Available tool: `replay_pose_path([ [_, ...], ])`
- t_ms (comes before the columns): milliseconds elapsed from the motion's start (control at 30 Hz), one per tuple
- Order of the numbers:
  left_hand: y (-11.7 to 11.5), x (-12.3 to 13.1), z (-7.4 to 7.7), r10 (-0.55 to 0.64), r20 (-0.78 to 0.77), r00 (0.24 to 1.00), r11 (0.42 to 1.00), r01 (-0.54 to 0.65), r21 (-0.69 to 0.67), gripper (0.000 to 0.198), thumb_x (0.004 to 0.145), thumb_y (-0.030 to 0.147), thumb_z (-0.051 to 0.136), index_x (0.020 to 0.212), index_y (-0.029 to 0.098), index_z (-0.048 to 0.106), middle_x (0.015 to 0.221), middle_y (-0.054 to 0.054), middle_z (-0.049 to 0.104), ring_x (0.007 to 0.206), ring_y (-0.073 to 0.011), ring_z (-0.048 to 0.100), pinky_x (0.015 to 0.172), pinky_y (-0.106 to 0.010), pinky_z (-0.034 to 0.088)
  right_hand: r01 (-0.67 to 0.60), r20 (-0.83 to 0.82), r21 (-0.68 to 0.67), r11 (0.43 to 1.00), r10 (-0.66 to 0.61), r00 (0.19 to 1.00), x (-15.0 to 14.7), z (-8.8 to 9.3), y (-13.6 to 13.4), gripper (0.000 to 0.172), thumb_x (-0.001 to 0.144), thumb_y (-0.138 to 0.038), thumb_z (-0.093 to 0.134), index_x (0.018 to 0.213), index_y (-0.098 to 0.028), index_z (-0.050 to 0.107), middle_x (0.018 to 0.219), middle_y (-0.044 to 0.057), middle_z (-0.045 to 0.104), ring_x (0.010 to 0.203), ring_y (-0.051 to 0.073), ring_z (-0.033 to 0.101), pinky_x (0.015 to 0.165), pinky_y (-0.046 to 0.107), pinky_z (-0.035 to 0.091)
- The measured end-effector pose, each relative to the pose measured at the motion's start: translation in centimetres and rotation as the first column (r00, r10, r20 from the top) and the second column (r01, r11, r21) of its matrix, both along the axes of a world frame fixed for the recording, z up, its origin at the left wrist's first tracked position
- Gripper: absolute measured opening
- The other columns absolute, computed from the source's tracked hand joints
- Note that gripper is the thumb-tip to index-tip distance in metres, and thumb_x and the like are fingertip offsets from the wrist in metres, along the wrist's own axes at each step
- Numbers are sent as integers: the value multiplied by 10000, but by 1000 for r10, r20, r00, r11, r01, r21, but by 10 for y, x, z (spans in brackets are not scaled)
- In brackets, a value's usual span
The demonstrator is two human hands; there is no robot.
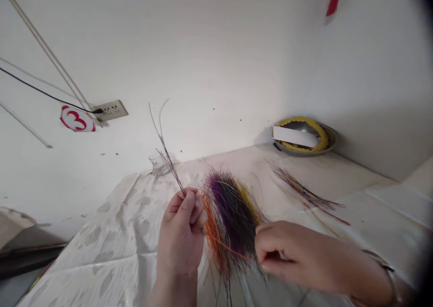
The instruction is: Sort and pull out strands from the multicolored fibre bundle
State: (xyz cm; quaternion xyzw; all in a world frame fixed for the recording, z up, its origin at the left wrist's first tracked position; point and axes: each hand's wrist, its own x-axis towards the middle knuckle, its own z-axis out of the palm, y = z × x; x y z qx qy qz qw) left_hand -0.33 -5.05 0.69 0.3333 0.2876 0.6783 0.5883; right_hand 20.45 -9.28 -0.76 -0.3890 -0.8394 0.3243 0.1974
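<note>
My left hand (181, 226) is closed in a pinch around a few thin wires (173, 168), dark, pale and reddish, that stick up and fan apart at their tips. Beside it on the table lies a thick loose pile of wires (233, 212) in orange, purple, black and yellow bands. My right hand (284, 253), slightly blurred, is closed at the pile's lower right edge. An orange wire (235, 252) runs across the pile to its fingertips. A smaller bundle of mixed wires (304, 190) lies farther right.
A patterned cloth (111, 248) covers the table against the wall. A clear glass mug (159, 163) stands at the back left. At the back right, a metal bowl (331, 138) holds a yellow ring and a white strip. A power strip (113, 110) with a plugged cable hangs on the wall.
</note>
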Motion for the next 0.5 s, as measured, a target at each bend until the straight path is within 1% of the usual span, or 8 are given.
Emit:
replay_pose_path([
  [67,-1,-3,3,18,-4,1000,1000,-18,13,71,771,153,702,735,132,645,598,41,442,479,-41,294,389,-142,210,-25,95,-35,999,28,995,-4,-22,5,188,737,-63,546,679,-206,652,726,-10,627,670,142,559,616,242,381],
  [133,-2,-5,6,29,-1,1000,999,-29,23,64,774,151,695,741,132,644,594,41,447,475,-42,291,384,-140,208,-2,181,-49,999,10,983,-5,-44,6,210,701,-38,542,660,-198,672,710,-4,637,644,143,561,610,244,382],
  [233,-5,-7,9,27,7,1000,999,-28,34,66,763,156,700,741,133,641,589,44,440,472,-42,288,382,-138,208,3,228,-48,999,8,974,-5,-67,-1,237,675,-22,539,667,-201,695,725,4,655,680,156,587,625,245,392],
  [367,-9,-8,10,21,0,1000,999,-21,38,79,750,176,711,738,133,645,586,43,453,472,-41,293,385,-136,212,-2,242,-90,996,24,970,-2,-80,-13,264,643,-8,526,661,-200,706,716,9,662,694,165,605,634,249,398],
  [433,-11,-8,7,14,-12,1000,1000,-14,24,93,766,205,702,748,128,653,588,37,464,473,-42,291,387,-139,215,13,261,-97,995,13,965,1,-84,-19,281,634,2,508,649,-198,705,720,20,671,704,175,613,642,259,401],
  [500,-14,-10,1,-14,-19,1000,1000,14,-19,127,788,240,686,755,121,657,596,30,475,474,-43,289,388,-144,215,47,295,-98,994,-16,955,5,-87,-23,288,628,6,503,650,-199,705,740,37,686,728,195,624,657,277,405],
])
